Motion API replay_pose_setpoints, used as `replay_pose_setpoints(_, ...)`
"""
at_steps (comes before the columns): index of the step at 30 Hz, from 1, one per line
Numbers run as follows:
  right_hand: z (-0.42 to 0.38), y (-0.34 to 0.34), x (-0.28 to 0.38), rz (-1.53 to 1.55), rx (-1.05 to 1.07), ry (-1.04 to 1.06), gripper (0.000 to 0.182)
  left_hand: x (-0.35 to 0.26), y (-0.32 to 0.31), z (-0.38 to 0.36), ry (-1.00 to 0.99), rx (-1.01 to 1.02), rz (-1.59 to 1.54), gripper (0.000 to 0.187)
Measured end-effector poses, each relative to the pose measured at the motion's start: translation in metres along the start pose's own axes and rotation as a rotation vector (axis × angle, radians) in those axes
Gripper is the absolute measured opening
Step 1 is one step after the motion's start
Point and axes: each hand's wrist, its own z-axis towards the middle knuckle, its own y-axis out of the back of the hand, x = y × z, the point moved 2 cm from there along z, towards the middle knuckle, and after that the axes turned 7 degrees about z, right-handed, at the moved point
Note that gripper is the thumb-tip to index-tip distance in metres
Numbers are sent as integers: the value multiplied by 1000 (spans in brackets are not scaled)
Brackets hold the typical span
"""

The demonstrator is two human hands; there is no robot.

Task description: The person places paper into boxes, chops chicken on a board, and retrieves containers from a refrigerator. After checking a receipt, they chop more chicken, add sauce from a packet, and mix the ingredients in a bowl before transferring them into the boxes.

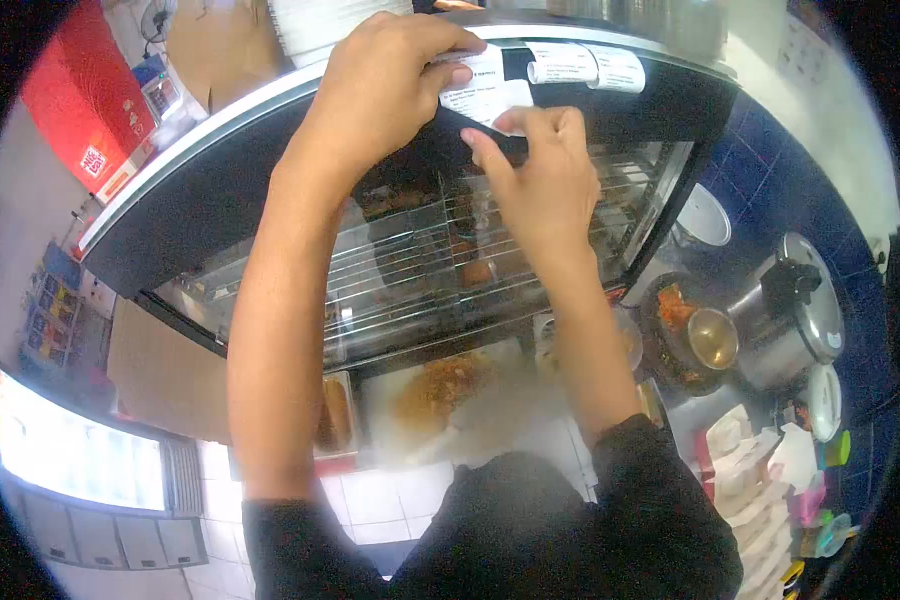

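Observation:
A printed paper receipt (485, 95) lies against the black upper front of a glass display case (220, 190). At its upper left edge, the thumb and index finger of my left hand (385, 75) are closed on the paper. Below, my right hand (550, 175) has a fingertip touching the receipt's lower edge, with the thumb apart from that finger. Just right of the receipt, two more curled printed slips, one of them this receipt slip (565, 65), hang along the same rim. Part of the receipt is covered by my left fingers.
Wire racks (400, 250) stand behind the case's glass. Below is a tray with brown food (445, 390). On the right are a pan with a ladle (712, 338), a large lidded pot (810, 300) and stacked white containers (755, 510). A red box (80, 100) stands upper left.

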Motion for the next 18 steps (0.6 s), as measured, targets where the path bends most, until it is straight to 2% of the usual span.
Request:
replay_pose_setpoints(2,-2,0,-7,50,32,29,42,0,0,0,38,23,-9,29)
replay_pose_setpoints(4,-3,2,-6,284,-40,189,40,-2,2,1,80,46,-17,29)
replay_pose_setpoints(5,-3,4,-3,287,-38,190,40,-5,6,2,80,58,-60,29)
replay_pose_setpoints(7,-4,9,3,308,-24,-30,37,-9,7,3,82,71,-104,29)
replay_pose_setpoints(8,-4,8,2,308,-25,-30,37,-9,7,3,68,-5,-95,23)
replay_pose_setpoints(10,-3,4,-2,33,-126,122,37,-10,5,4,48,-84,-90,18)
replay_pose_setpoints(13,-9,-3,-19,-59,-266,185,35,-8,5,5,53,-75,-125,17)
replay_pose_setpoints(16,-10,-6,-28,-11,-363,273,31,-8,6,3,2,-142,-136,17)
replay_pose_setpoints(18,-10,-8,-27,-23,-343,280,30,-7,6,4,-4,-120,-150,15)
